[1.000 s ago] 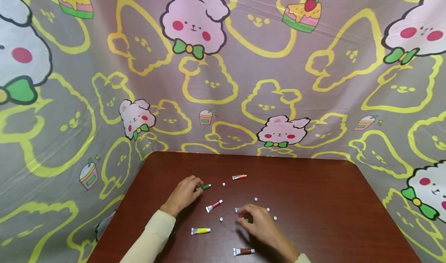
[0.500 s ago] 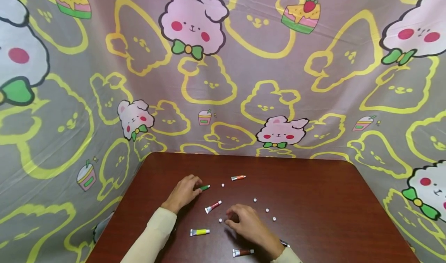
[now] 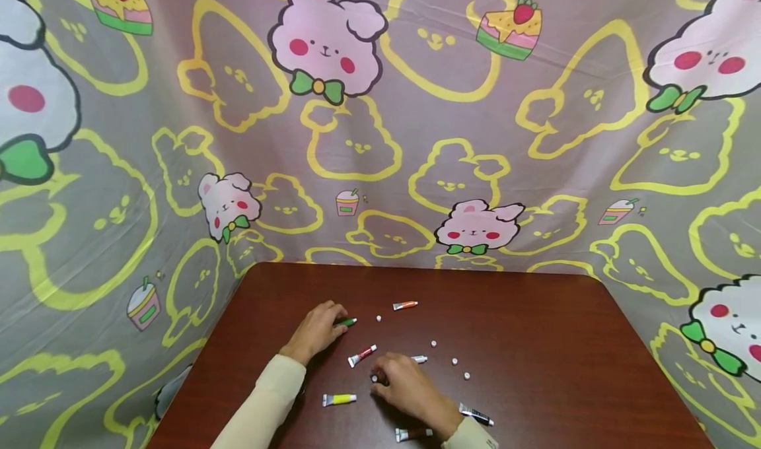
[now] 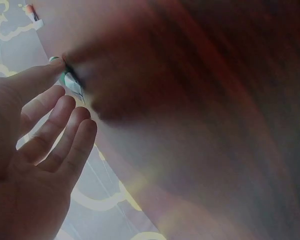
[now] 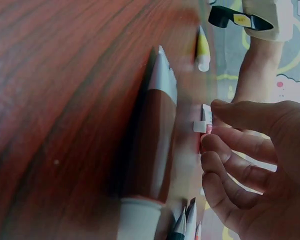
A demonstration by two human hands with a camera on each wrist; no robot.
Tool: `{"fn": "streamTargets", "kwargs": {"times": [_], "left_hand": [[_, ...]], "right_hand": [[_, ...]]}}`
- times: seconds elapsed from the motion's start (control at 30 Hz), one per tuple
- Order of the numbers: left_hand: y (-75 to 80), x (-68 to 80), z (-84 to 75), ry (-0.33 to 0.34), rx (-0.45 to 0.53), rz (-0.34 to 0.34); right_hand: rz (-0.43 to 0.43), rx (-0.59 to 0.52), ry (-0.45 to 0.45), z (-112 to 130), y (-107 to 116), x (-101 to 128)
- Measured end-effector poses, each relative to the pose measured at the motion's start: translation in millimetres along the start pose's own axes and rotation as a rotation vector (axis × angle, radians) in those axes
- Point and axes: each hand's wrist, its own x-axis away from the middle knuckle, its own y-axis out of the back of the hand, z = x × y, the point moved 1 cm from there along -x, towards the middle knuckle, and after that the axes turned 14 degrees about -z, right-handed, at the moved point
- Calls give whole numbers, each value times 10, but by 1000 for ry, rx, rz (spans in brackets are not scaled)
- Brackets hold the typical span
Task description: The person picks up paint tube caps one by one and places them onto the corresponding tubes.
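In the head view my left hand [image 3: 314,331] rests at the left of the table, thumb and index finger pinching a small green paint tube [image 3: 348,321]. The left wrist view shows the thumb tip against that green tube, the other fingers spread below. My right hand [image 3: 405,381] is low over the middle, bent fingers and thumb on either side of a small white cap [image 3: 374,378], with a gap between the tips. A red paint tube [image 3: 362,356] lies just beyond it. In the right wrist view a brown paint tube [image 5: 152,140] looms in front of the hand.
On the brown table [image 3: 535,330] lie a yellow tube [image 3: 339,400], an orange tube [image 3: 405,306], a black tube [image 3: 477,416] and a white-looking tube [image 3: 419,359] partly behind the right hand. Several loose white caps [image 3: 454,361] are scattered right of centre. Patterned cloth [image 3: 380,125] surrounds the table.
My right hand has moved left to the white cap, uncovering the black tube beside the wrist. My left hand stays at the green tube.
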Motion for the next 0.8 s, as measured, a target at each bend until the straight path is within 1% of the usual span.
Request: {"fn": "streamTargets", "kwargs": {"times": [0.17,0.3,0.4,0.43,0.53,0.63,0.73,0.8], "left_hand": [[-18,1,13,0,-16,13],[-35,-6,13,-1,-29,17],[-44,-13,2,-6,-34,18],[-45,-17,-4,-17,-36,12],[-63,-18,-8,-39,-42,-1],[-84,-13,-11,-65,-49,-18],[-96,-2,-9,-82,-41,-32],[-99,6,-5,-113,-32,-52]], "right_hand": [[10,75,66,24,-41,-12],[21,104,97,17,-86,-6],[-11,103,146,-15,-127,4],[-36,104,180,-55,-167,15],[-91,105,228,-80,-195,25],[-110,120,237,-79,-212,28],[-86,136,203,-34,-192,15],[-81,144,196,-18,-183,8]]}}
